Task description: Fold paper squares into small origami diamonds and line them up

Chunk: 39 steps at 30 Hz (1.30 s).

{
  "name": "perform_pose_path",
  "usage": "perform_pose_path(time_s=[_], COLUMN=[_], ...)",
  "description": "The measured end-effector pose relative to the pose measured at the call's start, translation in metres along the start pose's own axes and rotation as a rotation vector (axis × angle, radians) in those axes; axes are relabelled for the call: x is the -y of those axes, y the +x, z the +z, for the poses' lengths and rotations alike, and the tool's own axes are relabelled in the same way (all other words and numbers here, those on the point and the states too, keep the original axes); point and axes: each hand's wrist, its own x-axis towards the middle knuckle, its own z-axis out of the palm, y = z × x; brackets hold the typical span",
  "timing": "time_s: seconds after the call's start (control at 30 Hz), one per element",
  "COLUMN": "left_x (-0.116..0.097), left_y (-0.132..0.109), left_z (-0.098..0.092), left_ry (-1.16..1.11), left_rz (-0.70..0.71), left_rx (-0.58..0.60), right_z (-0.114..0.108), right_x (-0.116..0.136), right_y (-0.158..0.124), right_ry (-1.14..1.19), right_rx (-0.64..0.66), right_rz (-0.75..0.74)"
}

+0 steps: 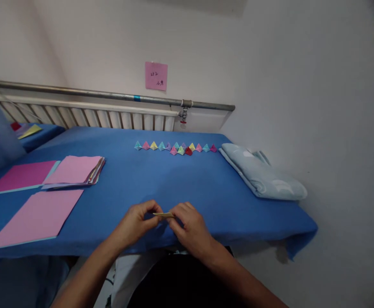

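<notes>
A small folded piece of yellow paper is held edge-on between both hands, just above the front of the blue-covered table. My left hand pinches its left end between thumb and fingers. On the right end, the fingers and thumb of my right hand are closed and hide part of it. Beyond the hands, several small folded paper shapes in pink, yellow, blue, purple and red lie in an uneven row.
At left lie a stack of coloured paper, magenta sheets and pink sheets. A folded light-blue blanket rests at right by the wall. Behind the table are a radiator, a metal pipe and a pink note.
</notes>
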Motion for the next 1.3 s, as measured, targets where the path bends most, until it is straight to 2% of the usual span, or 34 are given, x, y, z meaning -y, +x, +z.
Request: perform_pose_path(time_s=[0.17,0.27,0.43,0.63,0.83,1.0,1.3], left_x=[0.026,0.037,0.042,0.037,0.036,0.042,0.043], left_y=[-0.005,-0.011,-0.028,-0.042,-0.047,-0.051,-0.053], left_z=[0.017,0.026,0.038,0.043,0.046,0.047,0.044], left_ry=[0.503,0.680,0.773,0.751,0.747,0.733,0.741], left_rz=[0.484,0.590,0.564,0.452,0.411,0.414,0.376], left_rx=[-0.280,-0.341,-0.369,-0.310,-0.313,-0.376,-0.439], right_z=[0.007,0.017,0.024,0.018,0.019,0.021,0.022], right_x=[-0.014,-0.019,-0.021,-0.015,-0.014,-0.016,-0.012], right_y=[0.002,-0.004,-0.015,-0.017,-0.026,-0.029,-0.025], right_ry=[-0.317,-0.397,-0.416,-0.364,-0.261,-0.228,-0.183], right_rx=[-0.027,-0.057,0.009,0.119,0.063,0.087,0.090], right_rz=[-0.232,-0.286,-0.302,-0.268,-0.291,-0.258,-0.114])
